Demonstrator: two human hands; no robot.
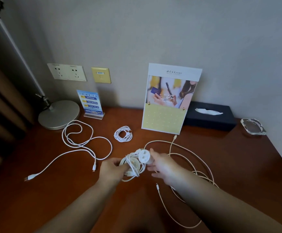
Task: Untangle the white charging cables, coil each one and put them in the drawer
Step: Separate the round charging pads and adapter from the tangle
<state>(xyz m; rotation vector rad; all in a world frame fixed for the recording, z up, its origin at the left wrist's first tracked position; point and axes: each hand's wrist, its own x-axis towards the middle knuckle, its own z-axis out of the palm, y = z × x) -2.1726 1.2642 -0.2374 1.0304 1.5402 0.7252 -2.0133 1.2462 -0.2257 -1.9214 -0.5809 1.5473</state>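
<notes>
On the brown wooden tabletop (229, 165), near the middle, the left hand (113, 169) grips a bundle of white cable (133, 167), its fingers curled round the left side of the loops and holding them just above the surface. The right hand (160, 163) pinches a round white plug (143, 156) at the far right edge of that bundle, thumb on top and fingers curled beneath it. Whether the plug belongs to the same cable I cannot tell. To the left a loose white cable (79, 142) lies in wide, open loops, with one connector near the left hand and the other at the near left. Farther back, between the two hands and the wall, a small coiled cable (123, 134) lies flat and apart from the rest. On the right a cream cable (187, 158) sprawls in large loops that pass under the right forearm, with one end just in front of the tall card and another end near the right wrist. Along the wall, from left to right, stand a round lamp base (58, 114), a small blue sign (90, 103) in a clear holder, a tall printed card (169, 98), a dark tissue box (209, 118) and a glass ashtray (253, 126). On the wall above the lamp base are a double socket (67, 71) and a yellow wall plate (101, 75).
</notes>
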